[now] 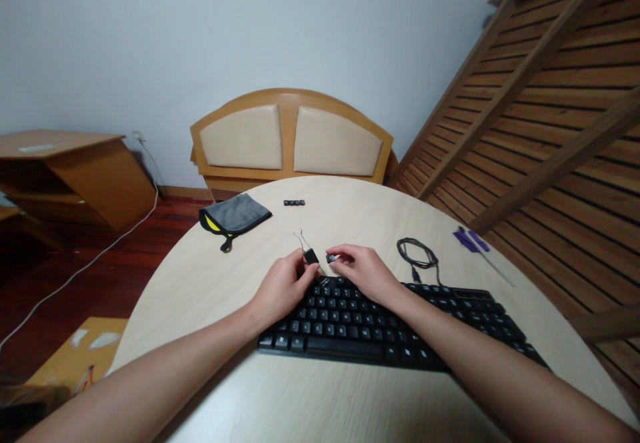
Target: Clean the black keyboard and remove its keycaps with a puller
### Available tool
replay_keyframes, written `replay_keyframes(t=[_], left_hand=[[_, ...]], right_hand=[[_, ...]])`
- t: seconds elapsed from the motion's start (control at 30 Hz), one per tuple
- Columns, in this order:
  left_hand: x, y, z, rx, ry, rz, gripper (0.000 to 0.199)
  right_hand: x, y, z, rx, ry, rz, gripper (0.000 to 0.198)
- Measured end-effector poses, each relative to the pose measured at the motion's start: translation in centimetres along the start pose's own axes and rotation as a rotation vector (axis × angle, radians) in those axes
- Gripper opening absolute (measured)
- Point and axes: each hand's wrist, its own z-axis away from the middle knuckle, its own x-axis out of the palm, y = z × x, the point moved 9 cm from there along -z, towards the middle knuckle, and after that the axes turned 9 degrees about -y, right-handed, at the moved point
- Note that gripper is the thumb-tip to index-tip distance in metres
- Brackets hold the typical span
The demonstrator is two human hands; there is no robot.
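My left hand (pixel 286 281) is closed round a wire keycap puller (pixel 311 257), whose black handle shows between thumb and fingers and whose two thin wire prongs point up and away. Pinched in the fingertips of my right hand (pixel 364 271) is a small black keycap (pixel 331 258), a short gap from the puller. Both hands hover over the back edge of a black keyboard (pixel 345 347), which lies on the round table (pixel 330 403). My forearms hide parts of the keyboard. Farther back, several black keycaps (pixel 294 202) stand in a short row.
A grey cloth (pixel 239 213) with yellow inside lies at the left. On the right are the coiled keyboard cable (pixel 418 253) and a purple item with a thin stick (pixel 471 240). Behind the table stands a padded wooden headboard (pixel 289 137); slatted wood (pixel 550 109) leans at the right.
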Motion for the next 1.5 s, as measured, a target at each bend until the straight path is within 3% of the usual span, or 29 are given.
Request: replay_keyframes(t=[0.47, 0.87, 1.17, 1.5], left_hand=[[-0.2, 0.2, 0.3, -0.016, 0.007, -0.088, 0.019], [-0.3, 0.2, 0.2, -0.023, 0.015, -0.123, 0.023], [-0.2, 0.0, 0.1, -0.030, 0.007, -0.086, 0.022], [-0.2, -0.1, 0.1, -0.037, 0.003, -0.077, 0.022]], right_hand=[[-1.0, 3.0, -10.1, 0.197, -0.040, 0.463, 0.020], [-0.7, 5.2, -18.0, 0.339, -0.044, 0.609, 0.033], [-0.5, 5.1, -20.6, 0.374, -0.013, 0.575, 0.033], [0.2, 6.4, -20.1, 0.358, 0.075, 0.423, 0.031]])
